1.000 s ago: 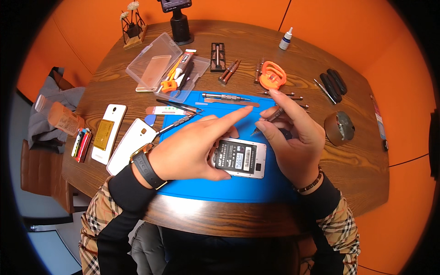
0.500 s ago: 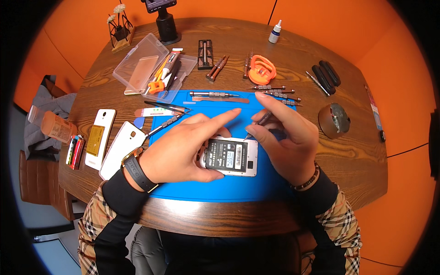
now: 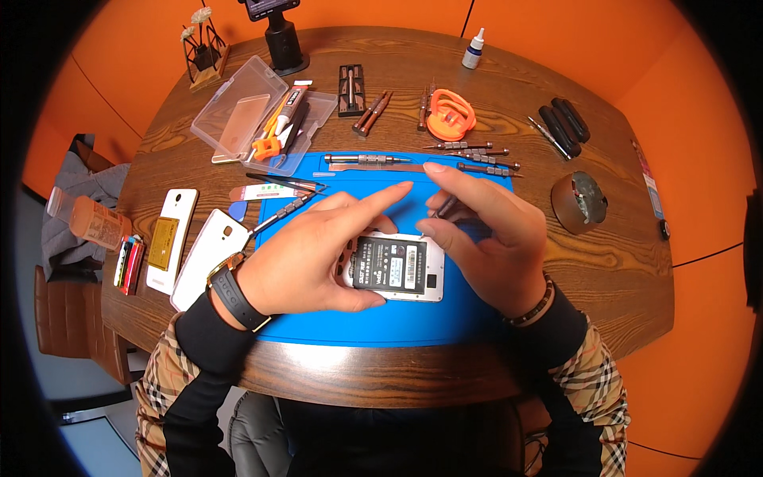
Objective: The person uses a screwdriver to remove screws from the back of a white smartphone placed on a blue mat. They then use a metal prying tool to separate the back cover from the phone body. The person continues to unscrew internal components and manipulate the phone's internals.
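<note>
My left hand (image 3: 306, 262) grips the left end of an opened white-framed phone (image 3: 434, 262), which shows a black battery (image 3: 380, 262) with labels, above the blue mat (image 3: 334, 326). My right hand (image 3: 501, 246) is closed around a dark slim screwdriver (image 3: 443, 208); its tip is at the phone's top right corner, partly hidden by my thumb. Left of my left hand lie a white back cover (image 3: 208, 270) and a white phone (image 3: 172, 211) with a gold battery on it. Several metal screwdrivers (image 3: 485, 170) and a spudger strip (image 3: 373, 167) lie along the mat's far edge.
A plastic box of tools (image 3: 286, 127), an orange suction cup (image 3: 450, 115), a dropper bottle (image 3: 473, 49), black cases (image 3: 564, 127) and a round metal tin (image 3: 579, 203) stand on the wooden table (image 3: 620, 302). A camera stand (image 3: 282, 48) is at the back; a chair (image 3: 71, 318) stands left.
My right hand has come down toward the phone, bringing the screwdriver tip onto its top right corner. My left hand still holds the phone. The view has shifted slightly.
</note>
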Demonstrator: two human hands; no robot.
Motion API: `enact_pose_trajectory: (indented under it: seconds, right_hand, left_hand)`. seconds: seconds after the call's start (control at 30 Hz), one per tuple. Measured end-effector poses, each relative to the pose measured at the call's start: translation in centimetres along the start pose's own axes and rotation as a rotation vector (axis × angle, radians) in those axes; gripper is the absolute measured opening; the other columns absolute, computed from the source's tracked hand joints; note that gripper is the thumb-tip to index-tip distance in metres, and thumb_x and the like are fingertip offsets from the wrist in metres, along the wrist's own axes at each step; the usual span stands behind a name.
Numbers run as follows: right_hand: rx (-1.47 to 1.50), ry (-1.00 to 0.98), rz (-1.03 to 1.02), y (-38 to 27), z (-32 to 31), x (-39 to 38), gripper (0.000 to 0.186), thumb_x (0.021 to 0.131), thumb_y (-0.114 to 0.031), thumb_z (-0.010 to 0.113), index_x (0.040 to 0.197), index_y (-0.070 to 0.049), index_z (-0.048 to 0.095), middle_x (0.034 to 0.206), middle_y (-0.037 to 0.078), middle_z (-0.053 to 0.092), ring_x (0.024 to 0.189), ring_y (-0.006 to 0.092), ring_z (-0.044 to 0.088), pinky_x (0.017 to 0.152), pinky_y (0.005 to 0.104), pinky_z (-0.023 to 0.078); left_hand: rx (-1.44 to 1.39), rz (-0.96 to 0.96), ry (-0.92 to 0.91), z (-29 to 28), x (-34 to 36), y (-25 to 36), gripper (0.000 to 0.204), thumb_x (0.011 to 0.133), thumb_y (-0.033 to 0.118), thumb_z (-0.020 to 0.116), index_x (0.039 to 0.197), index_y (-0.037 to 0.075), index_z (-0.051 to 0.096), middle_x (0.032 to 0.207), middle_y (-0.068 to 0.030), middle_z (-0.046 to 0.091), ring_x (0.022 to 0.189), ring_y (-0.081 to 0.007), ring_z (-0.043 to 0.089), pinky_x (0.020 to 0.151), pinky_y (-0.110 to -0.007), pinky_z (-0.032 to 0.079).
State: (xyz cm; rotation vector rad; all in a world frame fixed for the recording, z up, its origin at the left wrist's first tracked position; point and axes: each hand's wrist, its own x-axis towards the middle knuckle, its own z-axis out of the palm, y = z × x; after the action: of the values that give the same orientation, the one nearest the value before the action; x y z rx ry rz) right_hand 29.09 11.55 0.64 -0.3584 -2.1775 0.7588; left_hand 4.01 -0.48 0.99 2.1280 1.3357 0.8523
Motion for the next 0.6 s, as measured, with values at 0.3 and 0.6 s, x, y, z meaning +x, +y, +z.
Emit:
enact_pose_trajectory:
  seconds: [0.3, 0.6]
  right_hand:
    - [0.08, -0.007, 0.032, 0.42, -0.45, 0.16, 0.06, 0.09, 0.011, 0.086, 0.147, -0.002, 0.074, 0.112, 0.014, 0.08, 0.098, 0.0171, 0.079, 0.086, 0.0295, 0.066]
    - [-0.091, -0.057, -0.029, -0.37, -0.34, 0.11, 0.057, 0.089, 0.009, 0.089, 0.143, -0.004, 0.076, 0.106, 0.014, 0.081, 0.092, 0.0174, 0.08, 0.081, 0.0285, 0.065]
  left_hand:
    - [-0.008, -0.021, -0.022, -0.01, -0.08, -0.12, 0.123, 0.075, 0.02, 0.102, 0.178, 0.006, 0.036, 0.134, -0.0115, 0.076, 0.119, -0.0316, 0.066, 0.111, -0.042, 0.053]
    - [-0.03, -0.02, 0.011, 0.07, -0.07, 0.07, 0.119, 0.073, 0.018, 0.102, 0.176, 0.01, 0.042, 0.131, -0.0138, 0.077, 0.119, -0.035, 0.067, 0.107, -0.044, 0.056]
